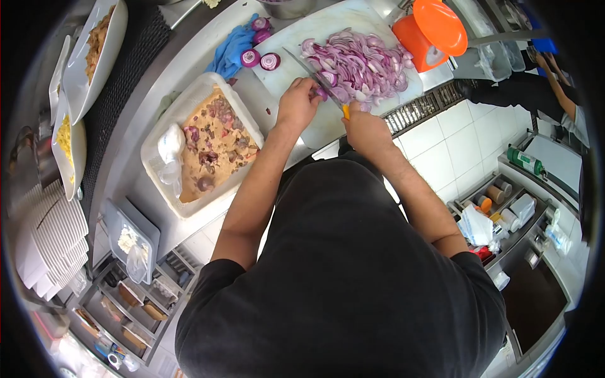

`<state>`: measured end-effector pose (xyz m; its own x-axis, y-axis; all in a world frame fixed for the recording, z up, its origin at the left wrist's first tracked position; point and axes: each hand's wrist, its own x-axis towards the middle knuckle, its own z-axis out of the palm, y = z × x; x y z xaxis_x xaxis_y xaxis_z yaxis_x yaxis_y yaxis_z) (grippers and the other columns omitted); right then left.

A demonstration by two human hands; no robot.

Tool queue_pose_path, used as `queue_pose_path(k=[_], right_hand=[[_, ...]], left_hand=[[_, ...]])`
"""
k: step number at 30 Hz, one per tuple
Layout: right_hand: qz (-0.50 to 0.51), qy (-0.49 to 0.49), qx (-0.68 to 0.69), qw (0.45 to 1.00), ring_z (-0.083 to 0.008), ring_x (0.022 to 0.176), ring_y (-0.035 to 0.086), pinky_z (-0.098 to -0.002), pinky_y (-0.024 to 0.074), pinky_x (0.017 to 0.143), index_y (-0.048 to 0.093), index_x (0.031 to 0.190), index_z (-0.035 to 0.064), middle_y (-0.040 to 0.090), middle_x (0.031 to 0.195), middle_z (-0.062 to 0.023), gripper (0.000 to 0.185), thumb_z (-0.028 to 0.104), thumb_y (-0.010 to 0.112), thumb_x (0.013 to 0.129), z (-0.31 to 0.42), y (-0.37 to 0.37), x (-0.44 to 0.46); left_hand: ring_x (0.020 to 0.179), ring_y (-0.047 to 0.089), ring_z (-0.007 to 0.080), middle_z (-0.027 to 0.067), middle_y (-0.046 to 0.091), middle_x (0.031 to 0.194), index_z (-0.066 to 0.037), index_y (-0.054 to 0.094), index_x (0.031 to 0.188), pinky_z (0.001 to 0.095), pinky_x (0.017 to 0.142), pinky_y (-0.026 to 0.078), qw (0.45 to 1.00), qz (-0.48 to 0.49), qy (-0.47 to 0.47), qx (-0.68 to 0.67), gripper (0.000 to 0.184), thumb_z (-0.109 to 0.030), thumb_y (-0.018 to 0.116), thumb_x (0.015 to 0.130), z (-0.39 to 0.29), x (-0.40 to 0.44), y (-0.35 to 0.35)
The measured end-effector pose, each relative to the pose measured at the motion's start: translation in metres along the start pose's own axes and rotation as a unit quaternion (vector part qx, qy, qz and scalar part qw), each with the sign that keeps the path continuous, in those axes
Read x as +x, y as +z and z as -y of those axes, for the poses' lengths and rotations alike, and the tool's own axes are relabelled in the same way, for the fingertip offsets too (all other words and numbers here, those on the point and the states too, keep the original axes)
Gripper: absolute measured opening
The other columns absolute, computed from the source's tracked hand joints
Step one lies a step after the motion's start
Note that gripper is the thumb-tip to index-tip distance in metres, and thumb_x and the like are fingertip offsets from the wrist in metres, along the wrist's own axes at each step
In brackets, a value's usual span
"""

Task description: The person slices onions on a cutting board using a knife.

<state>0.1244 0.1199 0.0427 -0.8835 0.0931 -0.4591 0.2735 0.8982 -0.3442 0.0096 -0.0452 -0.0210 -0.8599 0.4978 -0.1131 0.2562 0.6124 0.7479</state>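
Head view shows a heap of sliced onion on the white board, the left hand pinching an onion piece beside the knife gripped by the right hand, with four unsliced onions left near the blue cloth.

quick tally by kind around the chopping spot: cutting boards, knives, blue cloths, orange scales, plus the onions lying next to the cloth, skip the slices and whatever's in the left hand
Cutting board: 1
Knife: 1
Blue cloth: 1
Orange scale: 1
Onions beside the cloth: 4
Total: 8
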Motion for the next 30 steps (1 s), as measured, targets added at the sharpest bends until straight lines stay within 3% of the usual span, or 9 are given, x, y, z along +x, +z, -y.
queue_pose_path(k=[4,12,16,21,27,30], right_hand=[[0.005,-0.006,-0.007,1.0,-0.04,0.083,0.076,-0.0507,0.06,0.072,0.052,0.116,-0.0034,0.075,0.088,-0.0212,0.033,0.027,0.059,0.105,0.005,-0.013,-0.006],[0.001,0.016,0.008,1.0,-0.0402,0.085,0.077,-0.0497,0.0606,0.073,0.052,0.116,-0.0039,0.075,0.089,-0.0221,0.033,0.026,0.059,0.105,0.0,0.028,0.024],[0.0,-0.004,0.0,1.0,-0.0398,0.084,0.077,-0.0502,0.0605,0.072,0.052,0.116,-0.0037,0.075,0.088,-0.0221,0.033,0.027,0.059,0.105,0.009,-0.01,0.006],[-0.01,0.012,0.008,1.0,-0.0391,0.082,0.077,-0.0496,0.0606,0.072,0.052,0.115,-0.0037,0.075,0.088,-0.0219,0.032,0.027,0.058,0.105,0.005,0.027,0.026],[0.004,-0.019,-0.004,1.0,-0.0395,0.082,0.076,-0.0505,0.0602,0.071,0.052,0.116,-0.0034,0.075,0.089,-0.0222,0.032,0.027,0.057,0.106,0.011,-0.013,0.002],[-0.006,0.009,0.013,1.0,-0.0398,0.083,0.077,-0.0508,0.0602,0.071,0.053,0.114,-0.0039,0.076,0.09,-0.0224,0.032,0.026,0.058,0.105,0.005,0.023,0.019]], left_hand=[[0.094,0.073,0.0308,0.0139,0.069,0.104,-0.002,0.068,0.109,0.0417,0.084,0.058,1.0,-0.003,0.001,-0.007,0.027,-0.006,0.08,0.085,0.004,0.002,0.002],[0.092,0.074,0.0291,0.014,0.07,0.105,-0.001,0.068,0.109,0.0407,0.083,0.059,1.0,-0.002,-0.005,-0.028,0.027,-0.006,0.08,0.085,0.008,0.004,0.004],[0.094,0.074,0.0283,0.0145,0.071,0.107,-0.001,0.068,0.11,0.0391,0.084,0.06,0.999,-0.001,-0.009,-0.036,0.027,-0.005,0.08,0.085,0.008,0.004,0.003],[0.095,0.075,0.028,0.0146,0.071,0.108,-0.001,0.069,0.11,0.0384,0.085,0.06,0.999,0.003,-0.022,-0.044,0.027,-0.005,0.08,0.085,0.008,0.001,0.005],[0.094,0.075,0.0278,0.0147,0.072,0.107,-0.001,0.069,0.108,0.0385,0.085,0.06,0.999,0.002,-0.024,-0.038,0.025,-0.005,0.079,0.086,0.004,0.005,0.002],[0.094,0.075,0.0277,0.0147,0.072,0.106,-0.001,0.068,0.107,0.0386,0.084,0.06,0.998,-0.003,-0.025,-0.053,0.025,-0.004,0.079,0.085,0.006,0.003,0.004]])
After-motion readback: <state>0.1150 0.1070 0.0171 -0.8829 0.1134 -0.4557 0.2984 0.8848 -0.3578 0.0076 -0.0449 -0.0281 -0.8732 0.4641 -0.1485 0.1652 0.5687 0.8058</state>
